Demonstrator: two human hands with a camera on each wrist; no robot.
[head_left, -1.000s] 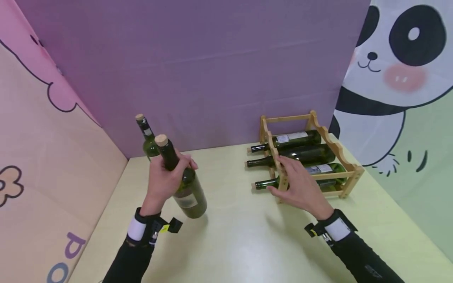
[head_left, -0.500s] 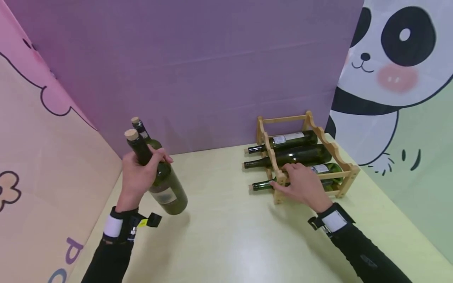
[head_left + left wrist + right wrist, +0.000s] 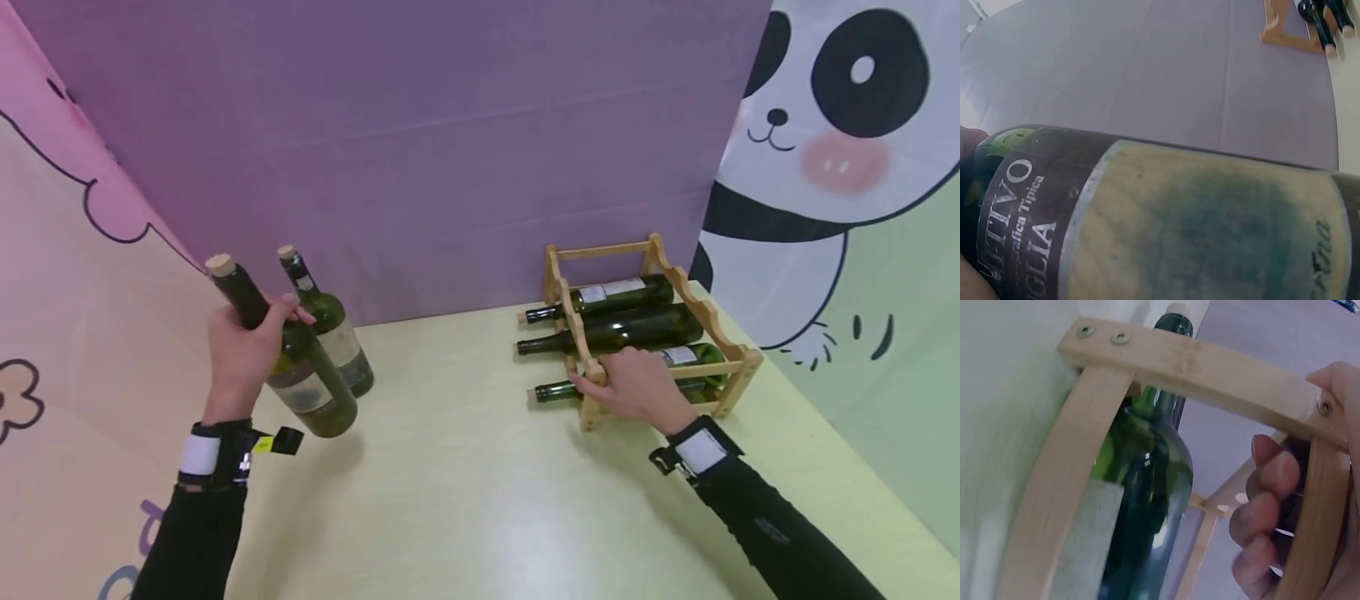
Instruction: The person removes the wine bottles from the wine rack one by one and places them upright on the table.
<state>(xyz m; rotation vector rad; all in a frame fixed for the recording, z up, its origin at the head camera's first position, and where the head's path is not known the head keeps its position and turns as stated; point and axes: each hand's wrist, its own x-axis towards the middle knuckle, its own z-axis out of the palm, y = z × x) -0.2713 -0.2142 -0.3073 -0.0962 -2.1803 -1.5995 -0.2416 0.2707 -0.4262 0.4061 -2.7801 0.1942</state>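
Note:
My left hand (image 3: 243,358) grips a dark green wine bottle (image 3: 311,392) round its neck and shoulder. This corked bottle leans, its cork up and to the left, and its base seems to be off the table. Its printed label (image 3: 1197,219) fills much of the left wrist view. A second corked wine bottle (image 3: 337,337) stands just behind it, partly covered. At the near left corner of a wooden wine rack (image 3: 708,321), my right hand (image 3: 641,387) holds the frame. Curled fingers (image 3: 1257,515) wrap a wooden bar in the right wrist view.
Several corked bottles lie in the rack, including a labelled one (image 3: 622,292) at the back, a dark one (image 3: 645,329) and a low front one (image 3: 555,392). The pale table (image 3: 465,467) meets a purple backdrop (image 3: 420,167) behind and printed panels on both sides.
My left hand has carried the bottle leftward, uncovering more of the bottle behind. My right hand has shifted slightly down at the rack corner, fingers now curled round it. The rack stays put.

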